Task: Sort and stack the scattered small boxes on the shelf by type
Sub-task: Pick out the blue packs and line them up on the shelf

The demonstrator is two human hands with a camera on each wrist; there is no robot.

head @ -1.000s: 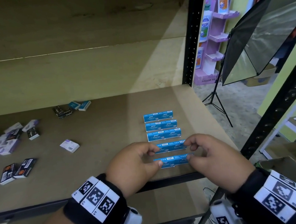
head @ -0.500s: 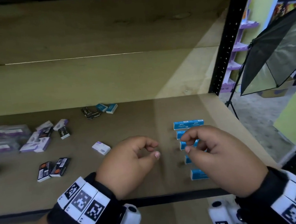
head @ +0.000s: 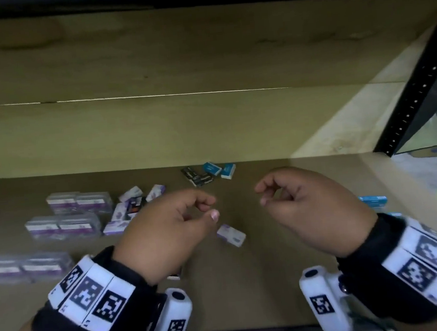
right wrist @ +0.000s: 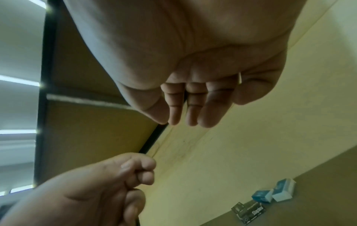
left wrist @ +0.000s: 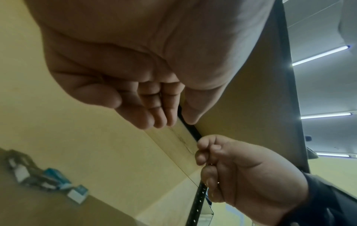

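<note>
Wooden shelf board (head: 263, 281) carries everything, boxes spread left to right. Far left: 3 rows of clear-wrapped purple packs (head: 75, 225), already lined up. Beside them a loose cluster of purple and dark boxes (head: 133, 203), still unsorted. At the back wall: 2 dark staple boxes (head: 196, 177) touching 2 blue staple boxes (head: 219, 169), mixed together; the right wrist view reads "Staples" on a dark one. Right edge: the blue row (head: 373, 200), mostly hidden behind the right wrist. Centre, alone: 1 small purple-white box (head: 231, 234), tilted, lying between the hands.

Left hand (head: 170, 228): empty, fingers loosely curled, thumb out, hovering above the shelf. Right hand (head: 307, 210): also empty, index and thumb close but pinching nothing, hovering. The wrist views confirm nothing in either palm.

Step, my read: between picks. Blue row looks handled, both hands free over the middle, next target being chosen.

Next move, likely: the lone purple-white box, nearest the left thumb. Needs a thumb-and-finger pinch across its short sides, a lift, then carry left to the purple cluster. It's light, so it may skid if nudged rather than pinched. After that, the 2 blue boxes at the back need separating from the dark ones, a longer reach for the right hand.
</note>
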